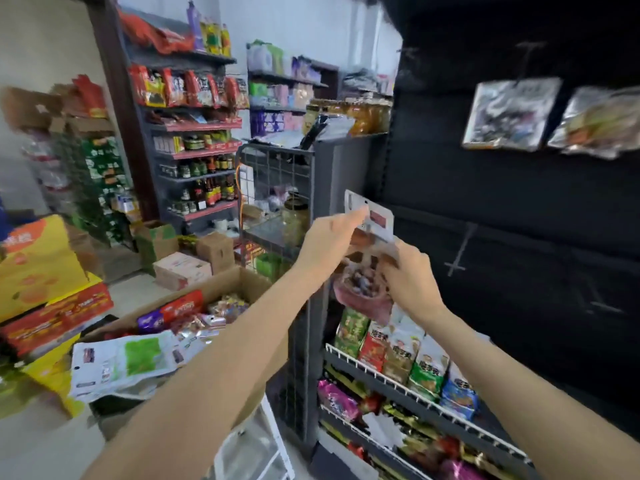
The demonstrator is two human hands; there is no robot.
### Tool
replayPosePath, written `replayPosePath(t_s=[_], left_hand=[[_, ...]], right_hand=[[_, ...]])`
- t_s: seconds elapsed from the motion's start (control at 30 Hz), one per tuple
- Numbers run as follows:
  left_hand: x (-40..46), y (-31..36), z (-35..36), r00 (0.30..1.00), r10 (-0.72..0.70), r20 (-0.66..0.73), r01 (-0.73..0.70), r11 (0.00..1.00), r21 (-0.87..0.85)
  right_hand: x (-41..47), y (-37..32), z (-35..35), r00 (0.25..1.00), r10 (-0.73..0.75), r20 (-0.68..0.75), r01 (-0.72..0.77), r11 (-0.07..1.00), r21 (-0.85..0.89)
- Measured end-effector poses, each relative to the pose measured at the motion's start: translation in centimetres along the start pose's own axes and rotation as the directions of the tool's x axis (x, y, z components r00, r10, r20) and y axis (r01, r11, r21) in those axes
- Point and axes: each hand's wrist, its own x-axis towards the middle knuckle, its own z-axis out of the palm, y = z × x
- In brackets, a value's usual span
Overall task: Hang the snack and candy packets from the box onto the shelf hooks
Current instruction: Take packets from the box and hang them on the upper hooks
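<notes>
A clear snack packet (363,271) with a white header card hangs between both hands in front of the black shelf panel (519,209). My left hand (329,239) pinches the top of the header card. My right hand (410,275) grips the packet's right side. An empty hook (459,252) juts from the panel just right of the hands. Two packets (509,114) (599,123) hang on hooks higher up. The cardboard box (221,289) of mixed packets stands at lower left.
Wire-fronted shelves (398,375) of snack bags sit below the hands. A wire rack (273,188) stands behind the box. Stocked shelves (194,133) line the back wall, and cartons (38,271) are stacked at left. A green-and-white packet (131,358) lies on the box's near edge.
</notes>
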Motion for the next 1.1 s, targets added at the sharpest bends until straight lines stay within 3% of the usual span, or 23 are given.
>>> replayPosePath(t_s=[0.07, 0.17, 0.3, 0.43, 0.57, 0.73, 0.87, 1.1], left_hand=[[-0.3, 1.3, 2.9, 0.986, 0.107, 0.130, -0.118, 0.989, 0.085], [-0.3, 3.2, 7.8, 0.981, 0.152, 0.124, -0.176, 0.959, 0.223], [-1.1, 6.1, 16.7, 0.942, 0.037, 0.334, -0.081, 0.990, 0.119], [-3.5, 9.5, 26.4, 0.906, 0.211, 0.368, -0.219, 0.975, -0.022], [-5.8, 12.9, 35.8, 0.882, 0.281, 0.378, -0.230, 0.957, -0.175], [-7.8, 15.6, 44.3, 0.909, 0.301, 0.289, -0.211, 0.929, -0.306], [-7.9, 17.4, 47.5, 0.944, 0.281, 0.172, -0.242, 0.946, -0.216], [-6.5, 18.4, 48.9, 0.966, 0.256, -0.029, -0.258, 0.961, -0.099]], right_hand=[[-0.1, 1.2, -4.7, 0.995, 0.050, -0.087, -0.048, 0.999, 0.025], [-0.6, 3.8, -11.4, 0.966, 0.166, -0.196, -0.128, 0.973, 0.193], [-2.6, 6.7, -20.3, 0.922, 0.284, -0.263, -0.173, 0.910, 0.378], [-5.2, 10.8, -29.2, 0.889, 0.322, -0.325, -0.150, 0.877, 0.457], [-7.5, 15.0, -37.9, 0.869, 0.315, -0.381, -0.127, 0.887, 0.444], [-8.2, 18.2, -44.9, 0.784, 0.284, -0.552, -0.047, 0.914, 0.404], [-8.0, 19.3, -47.7, 0.752, 0.339, -0.565, -0.035, 0.877, 0.479], [-6.9, 21.8, -51.0, 0.740, 0.309, -0.597, -0.038, 0.906, 0.422]])
